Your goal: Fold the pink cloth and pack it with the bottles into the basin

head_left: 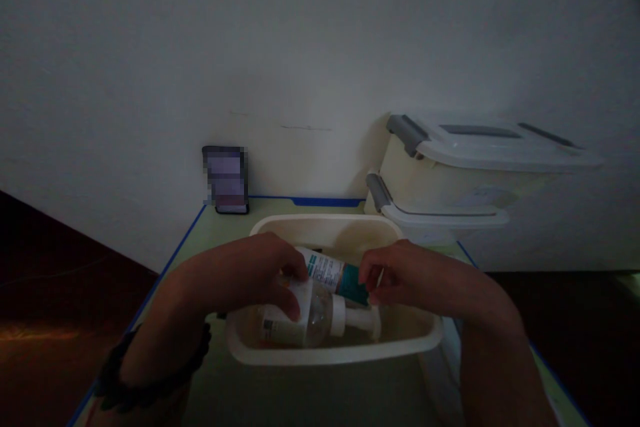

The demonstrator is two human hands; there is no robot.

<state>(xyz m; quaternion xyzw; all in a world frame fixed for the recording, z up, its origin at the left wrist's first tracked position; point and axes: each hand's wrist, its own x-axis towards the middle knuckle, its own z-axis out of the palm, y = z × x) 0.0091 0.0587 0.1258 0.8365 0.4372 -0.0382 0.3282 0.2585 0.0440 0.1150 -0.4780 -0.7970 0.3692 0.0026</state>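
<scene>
A clear pump bottle (319,320) with a white label and white pump lies on its side in a cream plastic bin (330,355), its pump pointing right. My left hand (265,280) grips the bottle's body from the left, thumb and fingers closed about the label. Behind the bottle lies a white tube with a green end (325,270), tilted down to the right. My right hand (393,273) is closed in a pinch at the tube's green end, just above the pump head. Whatever its fingertips hold is hidden. A dark beaded bracelet (150,380) circles my left wrist.
The bin stands on a light green table (225,227) edged with blue tape. A phone (227,180) leans against the wall at the back left. Two stacked lidded storage boxes (450,180) with grey latches stand at the back right.
</scene>
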